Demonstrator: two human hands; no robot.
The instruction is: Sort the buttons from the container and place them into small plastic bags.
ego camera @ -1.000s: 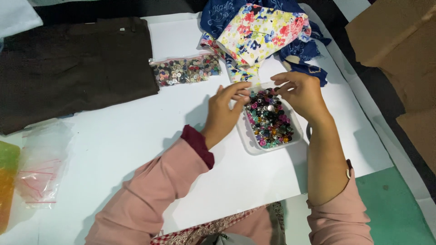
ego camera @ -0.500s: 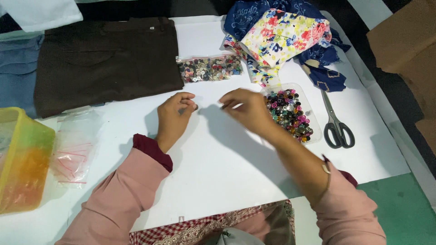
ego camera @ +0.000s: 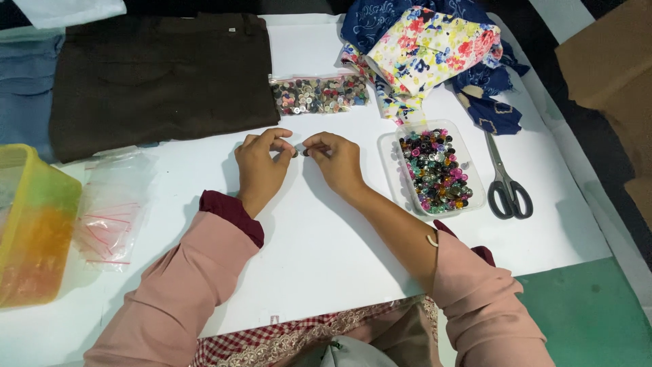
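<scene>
While both hands pinch a tiny button (ego camera: 299, 152) mid-counter, I keep L hand (ego camera: 261, 163) & R hand (ego camera: 336, 160) fingertip-close, steadying it, tray of buttons (ego camera: 435, 170) just beside.

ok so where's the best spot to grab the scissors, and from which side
Probably by the dark handle loops, coming from the near edge of the table. The scissors lie flat and shut on the white table, loops toward the person and blades pointing away at the cloth pile. The right hand is the closer one, past the tray of buttons.
</scene>
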